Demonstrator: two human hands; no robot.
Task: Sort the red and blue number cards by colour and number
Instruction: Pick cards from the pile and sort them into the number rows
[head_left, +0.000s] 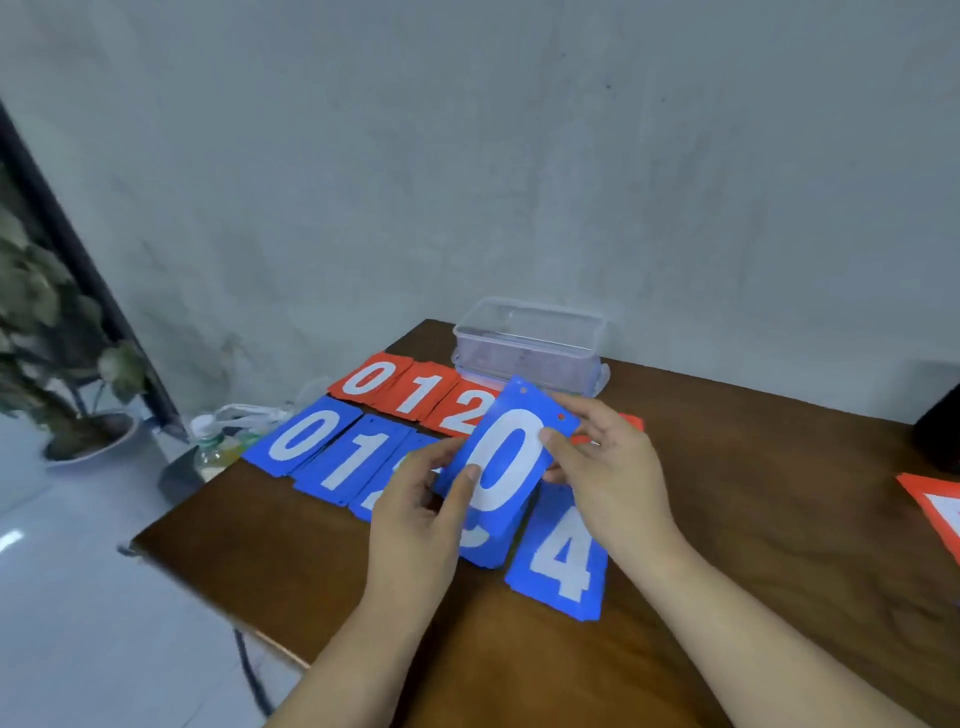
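Both hands hold a blue card marked 0 (511, 452) above the table. My left hand (421, 512) pinches its lower left edge with the thumb on its face. My right hand (605, 467) grips its right edge. On the table lie a back row of red cards 0 (370, 378), 1 (423, 392), 2 (465, 410) and a front row of blue cards 0 (304, 434), 1 (353, 465), then partly hidden blue ones and a blue 4 (563, 558). A red card edge (631, 423) peeks out behind my right hand.
A clear plastic box (530, 338) stands at the back of the brown table (753, 499). More red cards (935, 512) lie at the right edge, near a dark object (940, 431). A bottle (213, 449) and a potted plant (57, 358) stand on the floor to the left.
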